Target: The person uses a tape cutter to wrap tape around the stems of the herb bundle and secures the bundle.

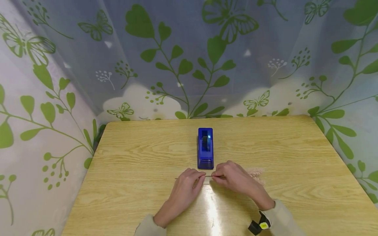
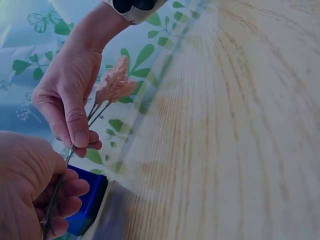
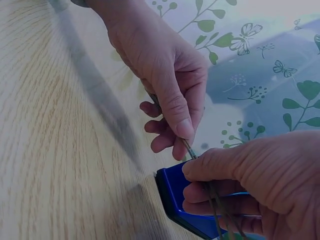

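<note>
Pinkish, feathery dried flowers (image 1: 256, 174) lie crosswise in front of me, heads to the right, their thin stems (image 1: 208, 176) running through both hands. My left hand (image 1: 185, 184) pinches the stems between thumb and fingers toward the cut ends. Just a short gap away, my right hand (image 1: 234, 177) pinches them nearer the fluffy heads (image 2: 116, 82). Between the fingertips, a small shiny pale band (image 3: 191, 153) shows on the stems in the right wrist view. A blue tape dispenser (image 1: 205, 147) stands directly beyond the hands.
The wood-grain table (image 1: 141, 147) reaches back to a curtain (image 1: 189, 65) printed with green leaves and butterflies, which also hangs at both sides. A black strap with a small device (image 1: 260, 225) is on the right wrist.
</note>
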The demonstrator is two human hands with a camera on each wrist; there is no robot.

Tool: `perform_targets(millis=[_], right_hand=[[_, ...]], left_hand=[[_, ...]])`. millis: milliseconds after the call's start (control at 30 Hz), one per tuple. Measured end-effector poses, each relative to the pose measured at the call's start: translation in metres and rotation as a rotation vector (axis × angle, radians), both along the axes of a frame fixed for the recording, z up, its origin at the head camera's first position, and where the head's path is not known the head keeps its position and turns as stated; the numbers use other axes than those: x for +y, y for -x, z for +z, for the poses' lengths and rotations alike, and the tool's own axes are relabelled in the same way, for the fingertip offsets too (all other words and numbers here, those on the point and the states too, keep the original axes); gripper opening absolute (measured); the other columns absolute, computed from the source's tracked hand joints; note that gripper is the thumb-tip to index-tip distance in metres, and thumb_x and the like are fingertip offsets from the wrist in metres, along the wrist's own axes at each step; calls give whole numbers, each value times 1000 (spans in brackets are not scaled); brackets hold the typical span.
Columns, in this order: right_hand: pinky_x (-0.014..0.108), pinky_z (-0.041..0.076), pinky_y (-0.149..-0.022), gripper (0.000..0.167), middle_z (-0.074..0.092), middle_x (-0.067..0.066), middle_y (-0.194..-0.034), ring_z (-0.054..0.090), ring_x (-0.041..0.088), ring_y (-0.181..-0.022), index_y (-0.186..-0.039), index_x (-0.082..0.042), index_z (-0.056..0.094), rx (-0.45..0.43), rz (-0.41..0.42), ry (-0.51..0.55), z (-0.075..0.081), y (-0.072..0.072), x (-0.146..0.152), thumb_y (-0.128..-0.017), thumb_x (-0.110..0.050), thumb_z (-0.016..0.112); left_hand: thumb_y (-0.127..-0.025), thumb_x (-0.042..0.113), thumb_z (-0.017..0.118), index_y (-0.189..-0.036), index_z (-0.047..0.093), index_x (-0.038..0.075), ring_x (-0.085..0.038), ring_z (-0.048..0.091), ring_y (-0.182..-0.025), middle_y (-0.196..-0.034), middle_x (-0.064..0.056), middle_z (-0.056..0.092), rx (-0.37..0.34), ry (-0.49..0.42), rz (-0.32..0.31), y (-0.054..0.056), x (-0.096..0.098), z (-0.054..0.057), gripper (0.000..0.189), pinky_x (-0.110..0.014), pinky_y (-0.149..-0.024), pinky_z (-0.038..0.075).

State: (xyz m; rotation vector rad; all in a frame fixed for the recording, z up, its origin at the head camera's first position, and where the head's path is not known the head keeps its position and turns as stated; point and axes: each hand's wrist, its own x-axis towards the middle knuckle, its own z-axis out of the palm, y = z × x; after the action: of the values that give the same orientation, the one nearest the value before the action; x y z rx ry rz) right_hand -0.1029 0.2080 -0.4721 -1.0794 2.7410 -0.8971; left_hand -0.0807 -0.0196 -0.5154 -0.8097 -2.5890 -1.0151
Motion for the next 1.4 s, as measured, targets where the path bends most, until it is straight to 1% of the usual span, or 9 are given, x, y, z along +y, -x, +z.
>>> perform_targets(millis=[133, 333, 400, 600, 700, 800, 967, 1200, 1400], right_hand=[[15, 48, -55, 7, 66, -9, -73, 51, -5, -62, -92, -10, 84, 43, 4, 23, -1, 1, 2, -92, -5, 78], [13, 49, -58, 5, 70, -7, -76, 56, -4, -65, -94, -9, 84, 85, 3, 22, -2, 1, 1, -91, -7, 80], [15, 49, -58, 5, 69, -8, -77, 55, -3, -65, -92, -10, 83, 66, -10, 17, -2, 0, -1, -94, -9, 78], [21, 41, -58, 29, 49, -12, -71, 41, 1, -63, -80, -15, 65, -78, -66, -53, -2, -3, -4, -108, -18, 58], [23, 42, -60, 30, 48, -11, -73, 42, 3, -65, -82, -14, 63, -108, -72, -74, -3, -4, -5, -110, -16, 54], [23, 45, -61, 26, 54, -11, -76, 45, 3, -66, -85, -14, 67, -104, -70, -69, -3, -4, -5, -108, -14, 56], [20, 46, -59, 21, 60, -12, -78, 48, 0, -66, -87, -14, 73, -48, -44, -57, -2, -3, -3, -105, -10, 62], [17, 40, -52, 25, 56, -13, -72, 43, -2, -60, -78, -15, 69, 13, -24, -48, -1, 0, -3, -100, -6, 66], [16, 41, -51, 21, 58, -13, -71, 43, -3, -58, -78, -14, 72, 32, -25, -48, -1, 0, -1, -97, -5, 69]], left_hand=[[-102, 16, 69, -104, 79, 11, -13, 66, -83, -93, 1, 75, 4, 3, -1, 0, 0, -1, 12, -25, -71, 55], [-99, 13, 72, -100, 79, 13, -13, 65, -81, -91, 2, 75, 23, -24, 8, 0, 0, -1, 7, -26, -71, 54], [-98, 12, 74, -99, 79, 12, -12, 65, -81, -91, 2, 75, 25, -38, 5, 0, 0, 0, 6, -25, -70, 54], [-96, 9, 74, -100, 80, 9, -13, 66, -84, -92, -2, 76, 21, -80, -24, 2, -2, 1, 7, -26, -73, 56], [-96, 8, 75, -101, 80, 9, -13, 67, -85, -93, -2, 77, 21, -85, -33, 3, -4, 1, 7, -27, -77, 57], [-95, 7, 76, -101, 81, 9, -14, 67, -85, -93, -1, 77, 22, -82, -39, 3, -5, 1, 8, -28, -77, 57], [-95, 8, 75, -102, 80, 8, -13, 67, -85, -93, -2, 78, 19, -84, -48, 4, -5, 2, 9, -28, -76, 57], [-93, 6, 78, -102, 80, 10, -11, 66, -83, -92, -1, 76, 50, -82, -24, 3, -2, -2, 10, -24, -71, 55], [-97, 13, 75, -102, 80, 11, -12, 66, -82, -92, 1, 75, 34, -38, -5, 3, 1, 0, 8, -27, -73, 55]])
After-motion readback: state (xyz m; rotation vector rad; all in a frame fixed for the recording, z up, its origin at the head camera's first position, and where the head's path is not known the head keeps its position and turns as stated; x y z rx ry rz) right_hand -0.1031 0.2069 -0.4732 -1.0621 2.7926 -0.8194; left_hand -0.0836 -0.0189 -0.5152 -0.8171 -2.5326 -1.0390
